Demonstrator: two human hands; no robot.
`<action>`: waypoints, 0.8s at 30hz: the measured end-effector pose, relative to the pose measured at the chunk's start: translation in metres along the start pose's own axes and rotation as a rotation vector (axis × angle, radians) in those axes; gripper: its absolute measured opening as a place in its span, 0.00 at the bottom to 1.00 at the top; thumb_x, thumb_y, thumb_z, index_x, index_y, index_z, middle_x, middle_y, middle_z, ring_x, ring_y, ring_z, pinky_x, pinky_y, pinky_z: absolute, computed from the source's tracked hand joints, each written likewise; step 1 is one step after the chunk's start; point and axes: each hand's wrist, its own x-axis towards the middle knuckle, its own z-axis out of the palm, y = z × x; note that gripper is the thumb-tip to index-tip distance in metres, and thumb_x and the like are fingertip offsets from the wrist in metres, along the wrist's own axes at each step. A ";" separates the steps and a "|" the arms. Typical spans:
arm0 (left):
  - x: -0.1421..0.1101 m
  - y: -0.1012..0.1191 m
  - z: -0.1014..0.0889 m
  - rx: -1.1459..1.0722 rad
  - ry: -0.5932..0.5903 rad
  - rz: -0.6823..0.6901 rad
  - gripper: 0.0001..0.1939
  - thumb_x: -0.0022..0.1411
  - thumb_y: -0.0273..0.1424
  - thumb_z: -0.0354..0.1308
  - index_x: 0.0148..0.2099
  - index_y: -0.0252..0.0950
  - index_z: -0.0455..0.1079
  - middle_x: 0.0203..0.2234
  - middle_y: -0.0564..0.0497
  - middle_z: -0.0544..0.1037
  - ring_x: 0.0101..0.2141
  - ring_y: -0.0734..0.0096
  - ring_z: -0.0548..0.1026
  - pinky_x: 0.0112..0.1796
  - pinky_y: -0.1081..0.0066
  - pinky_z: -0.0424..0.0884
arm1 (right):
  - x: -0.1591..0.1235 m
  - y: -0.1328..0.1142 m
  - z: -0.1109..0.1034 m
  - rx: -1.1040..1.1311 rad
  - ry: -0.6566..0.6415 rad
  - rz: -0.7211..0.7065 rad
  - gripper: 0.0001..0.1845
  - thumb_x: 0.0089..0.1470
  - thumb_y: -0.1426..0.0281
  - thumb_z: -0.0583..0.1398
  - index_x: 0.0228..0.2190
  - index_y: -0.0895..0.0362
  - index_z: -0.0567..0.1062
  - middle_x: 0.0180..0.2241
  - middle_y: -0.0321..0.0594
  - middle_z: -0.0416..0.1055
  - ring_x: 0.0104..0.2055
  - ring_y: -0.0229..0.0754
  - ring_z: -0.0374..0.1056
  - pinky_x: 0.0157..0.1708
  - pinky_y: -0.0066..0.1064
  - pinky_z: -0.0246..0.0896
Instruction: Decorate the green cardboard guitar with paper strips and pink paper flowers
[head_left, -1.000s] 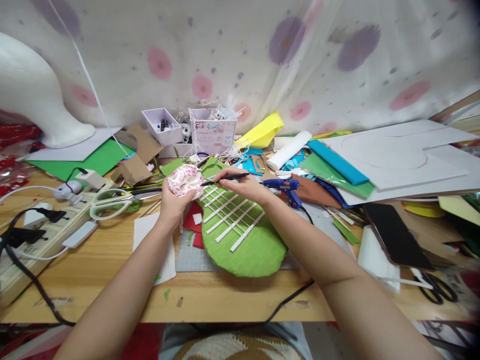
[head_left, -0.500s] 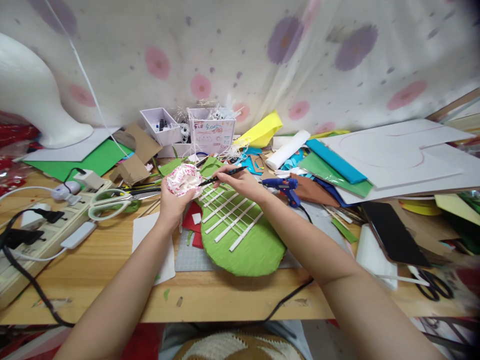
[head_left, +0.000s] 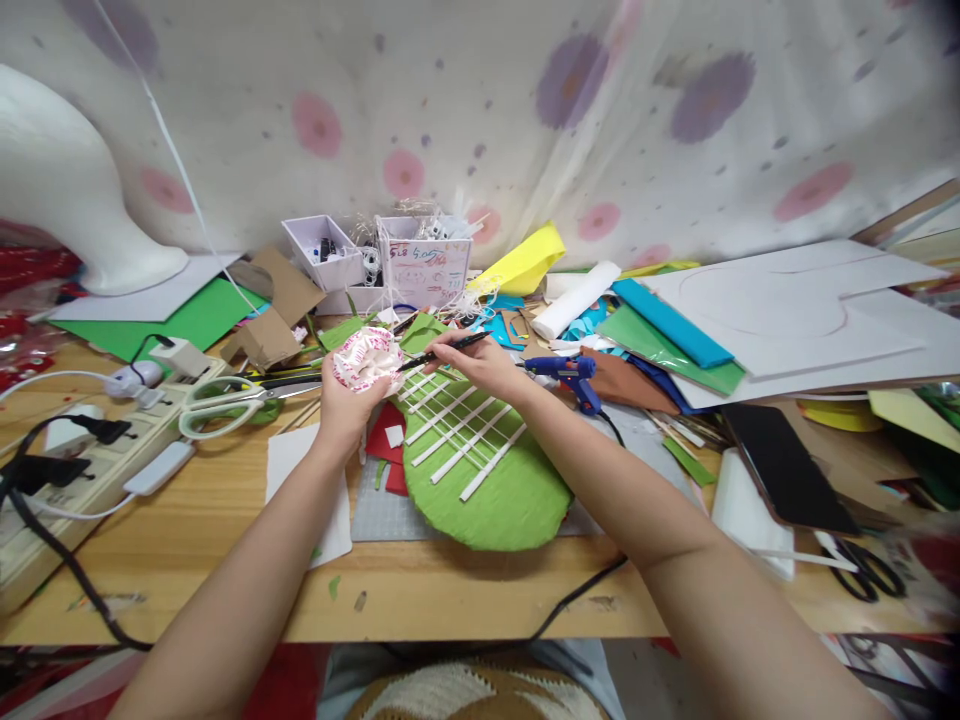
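My left hand (head_left: 346, 403) holds up a small white paper cup with red print (head_left: 368, 359) above the table. In my right hand (head_left: 480, 362) is a thin black pen (head_left: 444, 351), its tip touching the cup's right side. Below both hands lies a rounded green paper shape (head_left: 491, 490) with several white strips glued across it (head_left: 459, 425), on a grey cutting mat (head_left: 379, 518). Red paper scraps (head_left: 386, 452) lie under my left wrist.
White-handled scissors (head_left: 225, 398) and a power strip (head_left: 90, 470) with plugged cables are on the left. A blue glue gun (head_left: 566, 372) lies to the right of my hand. Coloured paper sheets, white boards, a black phone (head_left: 787, 465) and black scissors (head_left: 866, 570) are piled to the right. White boxes (head_left: 420, 262) stand behind.
Almost nothing differs: the pen has tilted slightly upward at its far end while its tip stays at the cup. The view shifted a little.
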 end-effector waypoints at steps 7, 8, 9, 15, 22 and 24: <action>0.002 -0.005 -0.001 -0.004 0.003 0.004 0.36 0.39 0.28 0.69 0.52 0.38 0.60 0.51 0.43 0.74 0.49 0.60 0.75 0.55 0.58 0.67 | 0.000 0.001 0.001 0.018 -0.032 -0.021 0.22 0.53 0.50 0.61 0.36 0.57 0.73 0.30 0.40 0.78 0.38 0.41 0.74 0.45 0.35 0.67; 0.003 -0.006 -0.001 0.003 0.002 0.009 0.36 0.39 0.28 0.69 0.52 0.38 0.60 0.51 0.43 0.74 0.50 0.60 0.75 0.55 0.58 0.68 | 0.000 0.001 0.002 0.021 -0.049 -0.026 0.22 0.52 0.50 0.61 0.36 0.58 0.73 0.31 0.40 0.78 0.39 0.41 0.74 0.45 0.35 0.67; 0.003 -0.007 -0.002 0.018 0.003 0.013 0.36 0.40 0.28 0.69 0.52 0.38 0.60 0.51 0.43 0.74 0.50 0.60 0.75 0.55 0.58 0.68 | 0.001 0.001 0.002 0.017 -0.061 -0.029 0.22 0.52 0.51 0.61 0.36 0.58 0.73 0.31 0.40 0.78 0.39 0.41 0.74 0.45 0.35 0.67; 0.004 -0.009 -0.003 0.082 0.005 0.028 0.36 0.41 0.28 0.69 0.53 0.38 0.60 0.51 0.44 0.74 0.50 0.61 0.75 0.55 0.59 0.68 | 0.000 0.000 -0.001 -0.032 -0.035 -0.052 0.21 0.54 0.52 0.60 0.36 0.59 0.73 0.30 0.40 0.78 0.36 0.40 0.73 0.43 0.35 0.67; 0.004 -0.009 -0.003 0.044 0.005 0.013 0.37 0.39 0.29 0.69 0.53 0.38 0.60 0.52 0.42 0.73 0.51 0.59 0.74 0.56 0.57 0.67 | 0.000 -0.002 -0.001 -0.058 -0.090 -0.083 0.20 0.54 0.53 0.60 0.36 0.58 0.73 0.31 0.40 0.77 0.37 0.40 0.73 0.42 0.33 0.67; 0.004 -0.010 -0.003 0.042 0.006 0.012 0.37 0.39 0.29 0.69 0.53 0.38 0.60 0.51 0.42 0.73 0.50 0.59 0.74 0.56 0.57 0.67 | 0.001 -0.002 -0.001 -0.082 -0.072 -0.091 0.20 0.55 0.53 0.60 0.36 0.58 0.73 0.30 0.40 0.76 0.36 0.39 0.72 0.41 0.33 0.67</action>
